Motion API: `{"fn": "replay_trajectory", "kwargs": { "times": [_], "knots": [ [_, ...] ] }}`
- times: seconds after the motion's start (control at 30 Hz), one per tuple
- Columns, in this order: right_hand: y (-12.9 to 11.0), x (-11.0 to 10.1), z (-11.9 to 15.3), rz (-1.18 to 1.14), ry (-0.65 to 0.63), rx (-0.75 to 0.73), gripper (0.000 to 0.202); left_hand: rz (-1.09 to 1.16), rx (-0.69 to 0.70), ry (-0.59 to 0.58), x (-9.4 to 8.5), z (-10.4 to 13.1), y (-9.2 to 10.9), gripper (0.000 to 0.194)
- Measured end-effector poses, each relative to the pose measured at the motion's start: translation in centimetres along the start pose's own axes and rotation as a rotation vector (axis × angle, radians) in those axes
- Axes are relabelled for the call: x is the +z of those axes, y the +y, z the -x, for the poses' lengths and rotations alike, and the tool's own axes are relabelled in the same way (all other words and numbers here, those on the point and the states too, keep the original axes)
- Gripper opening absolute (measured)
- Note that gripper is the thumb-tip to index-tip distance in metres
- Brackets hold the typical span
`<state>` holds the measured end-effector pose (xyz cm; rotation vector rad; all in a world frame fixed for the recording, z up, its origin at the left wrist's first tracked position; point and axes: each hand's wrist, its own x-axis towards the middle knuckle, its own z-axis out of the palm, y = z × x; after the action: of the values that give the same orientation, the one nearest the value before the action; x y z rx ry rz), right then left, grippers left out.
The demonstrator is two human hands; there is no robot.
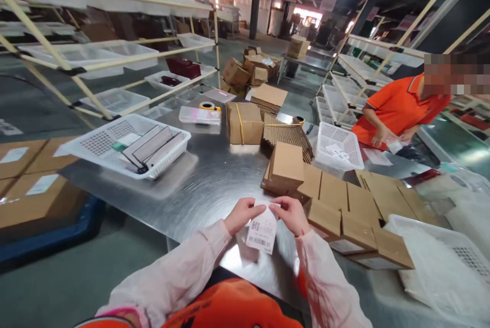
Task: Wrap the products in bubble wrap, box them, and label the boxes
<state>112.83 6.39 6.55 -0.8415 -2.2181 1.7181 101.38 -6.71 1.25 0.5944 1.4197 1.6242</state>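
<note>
A white printed label point(261, 231) with a square code and a barcode hangs between my hands, above the front part of the metal table point(206, 170). My left hand point(243, 214) pinches its upper left corner between thumb and fingers. At the upper right corner, my right hand point(290, 214) is closed on the same label. Just beyond my right hand stands a small stack of brown cartons point(288, 162), and more closed boxes point(346, 216) lie in rows to the right of it.
White baskets stand at the left point(103, 157), the back right point(339, 144) and the front right point(424, 226). Bundled flat cardboard point(245, 121) lies at the back. A person in orange point(401, 103) works at the right. Shelving point(153, 57) rises behind on the left.
</note>
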Motion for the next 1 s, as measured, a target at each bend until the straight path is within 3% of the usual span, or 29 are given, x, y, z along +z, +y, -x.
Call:
{"fn": "replay_trajectory", "kwargs": {
  "times": [0.1,0.23,0.3,0.4,0.5,0.6,0.77,0.87,1.0],
  "knots": [
    [-0.2,-0.7,-0.2,0.073,0.1,0.008,0.028,0.022,-0.041,0.098,1.7,-0.6,-0.5,0.05],
    [0.0,-3.5,-1.8,0.203,0.1,-0.023,0.026,0.028,-0.01,0.266,4.8,-2.4,-0.6,0.049],
    [-0.2,-5.5,-3.4,0.165,0.044,-0.013,0.028,0.053,0.005,0.316,6.3,-3.6,-0.2,0.049],
    [-0.6,-8.3,-6.3,0.129,-0.165,0.076,0.034,0.092,0.059,0.336,7.8,-5.3,0.3,0.047],
    [-0.7,-10.0,-8.7,0.171,-0.317,0.132,0.027,0.111,0.103,0.317,8.5,-6.8,0.2,0.045],
    [-0.1,-10.6,-10.0,0.244,-0.234,0.022,0.019,0.135,0.08,0.309,8.7,-8.0,-0.2,0.042],
    [0.7,-10.7,-10.6,0.327,-0.05,-0.145,0.026,0.087,0.045,0.478,9.4,-9.6,-0.8,0.043],
    [0.7,-10.9,-11.3,0.225,-0.061,-0.191,0.024,0.036,0.035,0.542,9.8,-10.3,-0.6,0.044],
    [0.3,-11.2,-13.0,0.101,-0.116,-0.109,0.027,0.106,0.076,0.497,9.8,-10.8,0.0,0.05]
  ]
}}
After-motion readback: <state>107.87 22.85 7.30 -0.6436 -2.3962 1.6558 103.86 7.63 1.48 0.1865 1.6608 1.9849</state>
